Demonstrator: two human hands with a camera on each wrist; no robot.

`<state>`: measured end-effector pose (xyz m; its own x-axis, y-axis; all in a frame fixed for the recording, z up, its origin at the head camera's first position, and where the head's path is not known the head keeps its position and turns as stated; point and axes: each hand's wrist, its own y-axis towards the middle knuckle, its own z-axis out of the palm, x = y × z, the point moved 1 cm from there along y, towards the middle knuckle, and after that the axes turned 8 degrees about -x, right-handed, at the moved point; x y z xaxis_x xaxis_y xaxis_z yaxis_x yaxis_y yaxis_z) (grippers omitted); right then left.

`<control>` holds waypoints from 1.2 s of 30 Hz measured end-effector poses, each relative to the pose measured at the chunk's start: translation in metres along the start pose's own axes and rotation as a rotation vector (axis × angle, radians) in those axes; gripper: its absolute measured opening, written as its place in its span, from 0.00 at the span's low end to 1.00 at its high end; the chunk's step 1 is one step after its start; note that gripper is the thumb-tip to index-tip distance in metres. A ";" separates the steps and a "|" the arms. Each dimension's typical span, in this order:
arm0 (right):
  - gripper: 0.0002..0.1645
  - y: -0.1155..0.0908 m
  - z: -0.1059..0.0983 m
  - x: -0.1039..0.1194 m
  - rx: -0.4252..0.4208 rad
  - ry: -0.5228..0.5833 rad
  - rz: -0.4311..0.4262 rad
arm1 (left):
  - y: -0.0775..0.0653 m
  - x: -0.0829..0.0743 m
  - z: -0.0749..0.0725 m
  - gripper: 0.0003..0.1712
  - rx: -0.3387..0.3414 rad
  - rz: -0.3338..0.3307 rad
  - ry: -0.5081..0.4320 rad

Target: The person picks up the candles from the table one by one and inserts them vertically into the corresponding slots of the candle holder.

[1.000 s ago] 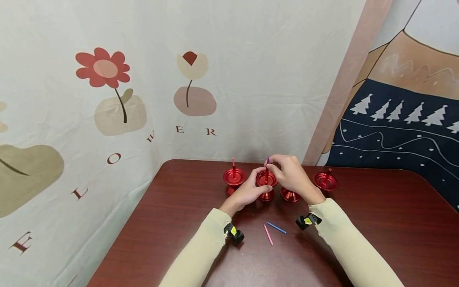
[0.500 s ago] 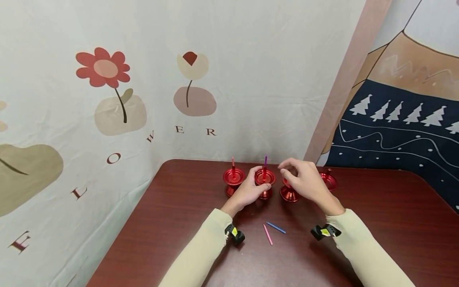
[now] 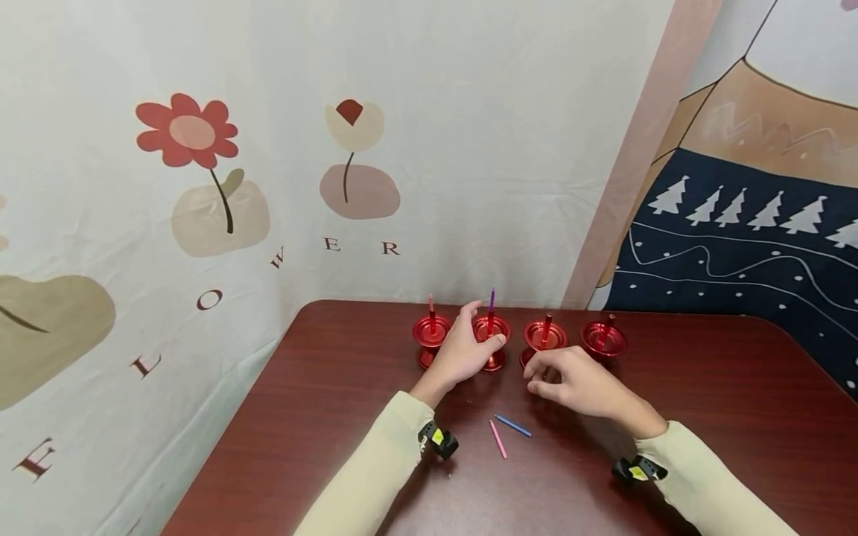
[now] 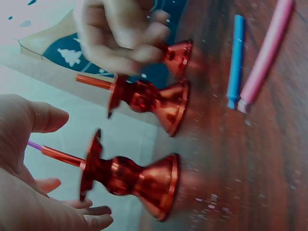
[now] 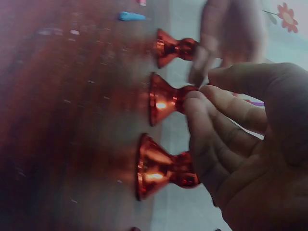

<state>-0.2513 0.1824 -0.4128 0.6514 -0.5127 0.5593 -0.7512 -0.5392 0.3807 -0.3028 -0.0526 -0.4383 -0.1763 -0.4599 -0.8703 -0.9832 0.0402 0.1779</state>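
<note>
Several shiny red candle holders stand in a row along the back of the table. The leftmost holder (image 3: 429,354) carries a pink candle (image 3: 432,303); the second holder (image 3: 494,363) carries a purple candle (image 3: 492,299). Bare stems rise from the third holder (image 3: 546,339) and the rightmost holder (image 3: 605,341). My left hand (image 3: 461,351) is spread beside the second holder; in the left wrist view, a gap shows between its fingers and the holder (image 4: 120,175). With nothing in its loosely bent fingers, my right hand (image 3: 578,381) hovers before the third holder.
On the brown table (image 3: 322,417), a loose blue candle (image 3: 513,426) and a loose pink candle (image 3: 498,439) lie in front of the holders, between the forearms. A pale flower-print cloth (image 3: 482,186) hangs right behind the table's back edge.
My right hand has let go of the purple candle and come right and toward me, uncovering the third holder. My left hand's fingers have loosened from around the second holder.
</note>
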 end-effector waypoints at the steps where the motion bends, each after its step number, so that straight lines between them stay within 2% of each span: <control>1: 0.07 -0.001 0.003 0.000 0.020 0.009 -0.009 | 0.003 0.004 0.002 0.50 -0.007 0.003 0.000; 2: 0.07 -0.002 0.005 -0.001 0.043 0.019 -0.013 | 0.007 0.006 0.003 0.51 -0.015 0.007 0.005; 3: 0.08 -0.002 0.008 -0.001 0.070 0.030 -0.013 | 0.005 0.000 0.000 0.51 -0.024 0.012 -0.001; 5: 0.09 -0.002 0.013 -0.001 0.117 0.046 -0.012 | -0.001 -0.014 -0.006 0.51 -0.060 0.029 -0.010; 7: 0.11 -0.002 0.018 -0.001 0.154 0.062 -0.018 | -0.011 -0.033 -0.015 0.47 -0.133 0.074 -0.048; 9: 0.12 -0.002 0.023 -0.002 0.184 0.084 -0.018 | -0.022 -0.052 -0.022 0.41 -0.229 0.161 -0.133; 12: 0.15 -0.002 0.027 -0.005 0.208 0.115 -0.030 | -0.026 -0.056 -0.019 0.32 -0.357 0.348 -0.263; 14: 0.17 -0.002 0.028 -0.006 0.219 0.128 -0.031 | -0.029 -0.059 -0.015 0.27 -0.363 0.450 -0.343; 16: 0.18 -0.002 0.028 -0.007 0.227 0.135 -0.032 | -0.031 -0.059 -0.008 0.25 -0.313 0.491 -0.378; 20: 0.17 -0.003 0.027 -0.012 0.227 0.143 -0.019 | -0.035 -0.056 0.009 0.23 -0.130 0.465 -0.363; 23: 0.15 -0.006 0.026 -0.016 0.220 0.164 -0.003 | -0.038 -0.053 0.020 0.25 -0.009 0.402 -0.322; 26: 0.13 -0.007 0.025 -0.020 0.209 0.170 -0.019 | -0.040 -0.049 0.027 0.29 0.076 0.331 -0.279; 30: 0.10 -0.009 0.023 -0.021 0.215 0.165 -0.001 | -0.041 -0.049 0.031 0.33 0.122 0.257 -0.213; 33: 0.09 -0.009 0.020 -0.019 0.233 0.149 0.036 | -0.041 -0.049 0.032 0.34 0.120 0.235 -0.156; 36: 0.10 -0.009 0.018 -0.017 0.237 0.097 0.025 | -0.039 -0.048 0.033 0.35 0.112 0.217 -0.101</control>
<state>-0.2537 0.1843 -0.4387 0.6114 -0.4674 0.6385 -0.7136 -0.6745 0.1895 -0.2579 -0.0028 -0.4185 -0.3814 -0.3394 -0.8598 -0.9202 0.2283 0.3181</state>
